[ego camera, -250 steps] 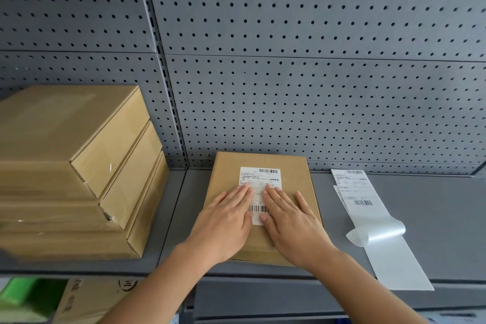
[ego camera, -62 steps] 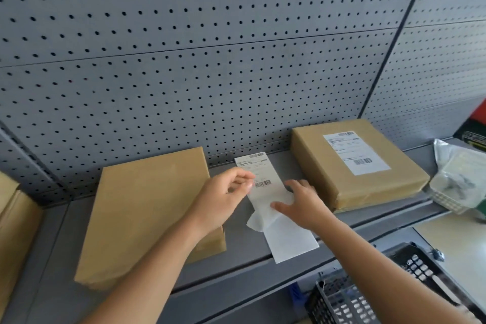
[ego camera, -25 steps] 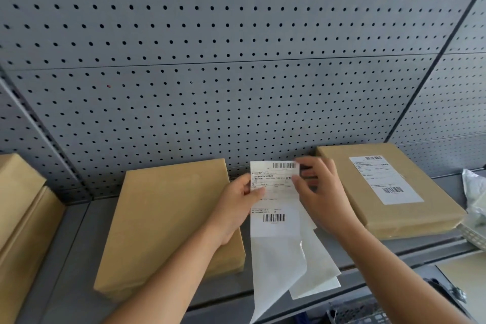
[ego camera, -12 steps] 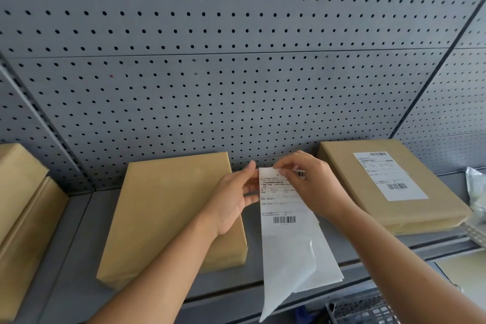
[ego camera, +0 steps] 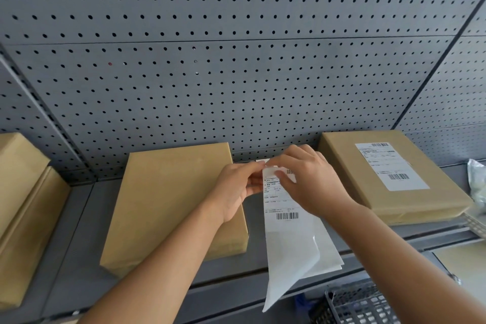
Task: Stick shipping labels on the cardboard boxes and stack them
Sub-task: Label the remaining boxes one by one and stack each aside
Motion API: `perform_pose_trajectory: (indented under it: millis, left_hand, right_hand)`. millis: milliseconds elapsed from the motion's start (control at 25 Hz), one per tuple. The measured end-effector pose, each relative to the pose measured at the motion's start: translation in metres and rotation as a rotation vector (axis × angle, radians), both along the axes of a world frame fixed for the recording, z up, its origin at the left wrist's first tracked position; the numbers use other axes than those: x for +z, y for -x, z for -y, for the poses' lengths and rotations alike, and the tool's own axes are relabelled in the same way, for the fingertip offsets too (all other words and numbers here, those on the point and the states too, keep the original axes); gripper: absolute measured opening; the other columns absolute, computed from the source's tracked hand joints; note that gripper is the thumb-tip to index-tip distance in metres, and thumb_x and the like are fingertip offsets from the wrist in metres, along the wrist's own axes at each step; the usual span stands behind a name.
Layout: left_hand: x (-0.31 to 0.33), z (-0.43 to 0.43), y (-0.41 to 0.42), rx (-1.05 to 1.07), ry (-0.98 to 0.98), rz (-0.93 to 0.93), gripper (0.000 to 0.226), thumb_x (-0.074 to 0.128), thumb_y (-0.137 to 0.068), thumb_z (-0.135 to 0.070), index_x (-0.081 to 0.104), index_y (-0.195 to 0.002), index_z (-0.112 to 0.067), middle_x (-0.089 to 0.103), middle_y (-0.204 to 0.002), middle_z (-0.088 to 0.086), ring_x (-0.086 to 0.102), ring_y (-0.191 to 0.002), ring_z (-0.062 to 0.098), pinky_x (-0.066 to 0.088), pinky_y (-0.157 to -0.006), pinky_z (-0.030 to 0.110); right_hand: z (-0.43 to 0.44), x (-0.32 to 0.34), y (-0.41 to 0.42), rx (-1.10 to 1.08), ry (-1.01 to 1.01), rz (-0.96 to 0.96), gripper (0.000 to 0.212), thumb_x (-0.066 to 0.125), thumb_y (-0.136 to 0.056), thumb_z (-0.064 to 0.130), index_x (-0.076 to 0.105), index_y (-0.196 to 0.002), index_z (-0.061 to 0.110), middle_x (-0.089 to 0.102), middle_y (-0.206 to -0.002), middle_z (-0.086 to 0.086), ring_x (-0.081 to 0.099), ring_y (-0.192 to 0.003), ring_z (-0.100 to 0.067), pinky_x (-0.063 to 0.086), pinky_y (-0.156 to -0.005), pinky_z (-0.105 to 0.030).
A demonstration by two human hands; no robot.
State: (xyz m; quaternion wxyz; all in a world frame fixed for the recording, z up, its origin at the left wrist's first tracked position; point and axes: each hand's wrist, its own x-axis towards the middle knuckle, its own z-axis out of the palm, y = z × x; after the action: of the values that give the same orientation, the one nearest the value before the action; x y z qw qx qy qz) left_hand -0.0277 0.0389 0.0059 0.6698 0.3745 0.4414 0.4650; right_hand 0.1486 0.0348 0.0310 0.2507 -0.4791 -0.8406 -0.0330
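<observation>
Peeling shipping label [ego camera: 281,200] from liner [ego camera: 289,271], left hand [ego camera: 236,192] and right hand [ego camera: 310,184] pinching its top; next, squaring onto bare box [ego camera: 173,200].

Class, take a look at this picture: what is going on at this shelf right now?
A person's left hand and right hand pinch the top of a label strip, seemingly peeling a label from its backing. An unlabelled box lies on the shelf to its left; a labelled box lies to its right. A stack of boxes stands far left.
</observation>
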Motion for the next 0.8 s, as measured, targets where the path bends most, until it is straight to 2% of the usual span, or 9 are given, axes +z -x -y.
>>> perform_pose_trajectory:
  millis: [120, 400, 560, 680, 800]
  left_hand:
    - [0.002, 0.001, 0.0, 0.023, 0.02, -0.004, 0.025, 0.056, -0.101, -0.014, 0.076, -0.096, 0.0, 0.076, -0.088, 0.016, 0.072, -0.08, 0.022, 0.06, -0.079, 0.036]
    - [0.003, 0.001, -0.003, 0.06, 0.037, -0.052, 0.024, 0.062, -0.098, -0.017, 0.079, -0.085, -0.006, 0.078, -0.084, 0.015, 0.074, -0.077, 0.024, 0.06, -0.081, 0.039]
    - [0.004, 0.001, -0.003, 0.045, 0.029, -0.074, 0.023, 0.062, -0.098, -0.015, 0.079, -0.089, -0.004, 0.078, -0.082, 0.013, 0.074, -0.076, 0.022, 0.06, -0.076, 0.035]
    - [0.006, 0.003, -0.003, 0.053, 0.015, -0.103, 0.024, 0.06, -0.098, -0.013, 0.078, -0.084, -0.004, 0.077, -0.078, 0.012, 0.074, -0.073, 0.021, 0.061, -0.073, 0.033]
    - [0.008, 0.003, -0.006, 0.087, 0.024, -0.119, 0.028, 0.06, -0.098, -0.013, 0.076, -0.075, -0.006, 0.076, -0.072, 0.01, 0.072, -0.066, 0.021, 0.061, -0.072, 0.034]
  right_hand:
    - [0.003, -0.003, 0.006, -0.012, -0.048, 0.012, 0.021, 0.075, -0.085, 0.024, 0.073, -0.105, 0.029, 0.062, -0.091, 0.005, 0.057, -0.087, -0.025, 0.046, -0.077, -0.038]
    - [0.003, -0.01, 0.009, -0.002, -0.104, -0.014, 0.015, 0.073, -0.088, 0.02, 0.074, -0.102, 0.026, 0.063, -0.09, 0.004, 0.058, -0.083, -0.025, 0.049, -0.078, -0.041]
    - [0.004, -0.014, 0.006, 0.007, -0.158, -0.053, 0.011, 0.073, -0.088, 0.018, 0.075, -0.096, 0.026, 0.062, -0.086, 0.002, 0.057, -0.076, -0.025, 0.048, -0.074, -0.04]
    - [0.005, -0.016, 0.004, 0.008, -0.18, -0.071, 0.01, 0.072, -0.088, 0.013, 0.074, -0.091, 0.023, 0.064, -0.089, 0.002, 0.057, -0.079, -0.025, 0.048, -0.074, -0.041]
    - [0.01, -0.01, 0.003, 0.046, -0.164, -0.108, 0.006, 0.069, -0.092, 0.013, 0.071, -0.091, 0.018, 0.066, -0.096, 0.003, 0.058, -0.09, -0.024, 0.046, -0.083, -0.038]
